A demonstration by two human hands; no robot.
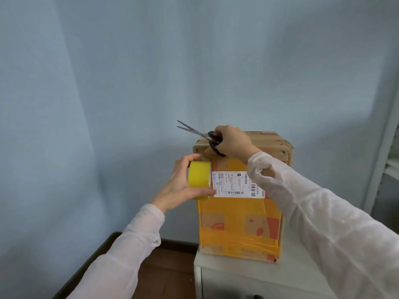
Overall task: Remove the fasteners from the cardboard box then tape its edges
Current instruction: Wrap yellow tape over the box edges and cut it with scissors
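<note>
Taping seems to be under way. The cardboard box point(239, 212) stands upright on the white worktop point(237, 275), right of centre. The left hand point(179, 184) grips a yellow tape roll point(198, 175) against the box's left edge, beside the shipping label point(233, 184). The right hand point(232, 141) holds scissors point(200, 133), blades slightly parted, at the top left corner. The next move is probably cutting the tape. Nothing blocks the blades.
</note>
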